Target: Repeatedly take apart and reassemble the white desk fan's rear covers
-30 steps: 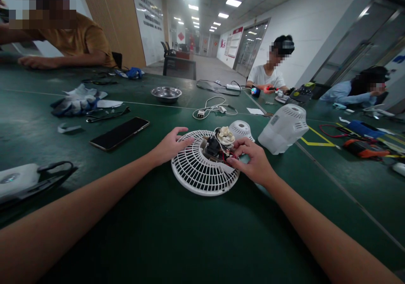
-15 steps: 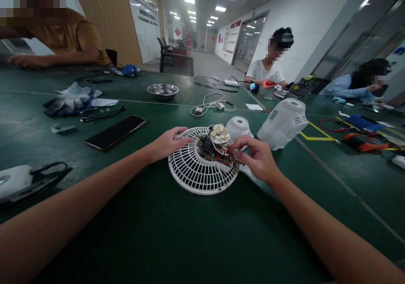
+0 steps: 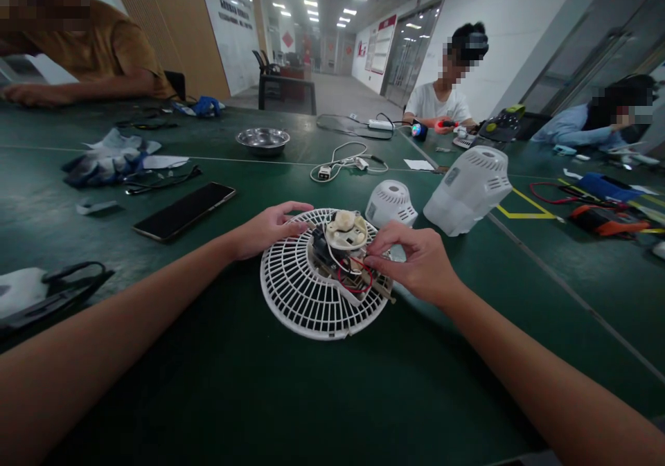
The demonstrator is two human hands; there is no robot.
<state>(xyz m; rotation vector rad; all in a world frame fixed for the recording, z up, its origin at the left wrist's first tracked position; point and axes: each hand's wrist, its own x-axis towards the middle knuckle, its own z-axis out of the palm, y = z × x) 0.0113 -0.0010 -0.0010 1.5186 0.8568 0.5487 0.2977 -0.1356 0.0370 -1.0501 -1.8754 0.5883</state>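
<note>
A round white fan grille [image 3: 296,300] lies on the green table with a motor assembly [image 3: 327,248] at its centre. On top of the motor is a cream plastic gear housing [image 3: 346,229], with red and white wires looped below it. My left hand [image 3: 270,230] grips the grille's far left rim, thumb over the bars. My right hand [image 3: 410,255] is closed in a pinch at the motor's right side, beside the red wires [image 3: 358,287]; its fingertips hide what is between them. Behind it stands a small white vented cover [image 3: 389,203].
A larger white fan housing [image 3: 467,190] stands at the right. A phone [image 3: 184,211], gloves [image 3: 107,165], a metal bowl [image 3: 262,140] and a coiled cable [image 3: 346,165] lie around. An orange multimeter [image 3: 613,219] is far right. Several people sit around the table.
The grille and motor have come slightly nearer and left, and the motor has turned a little. My right fingertips have shifted left along the motor's side. My left hand stays on the rim.
</note>
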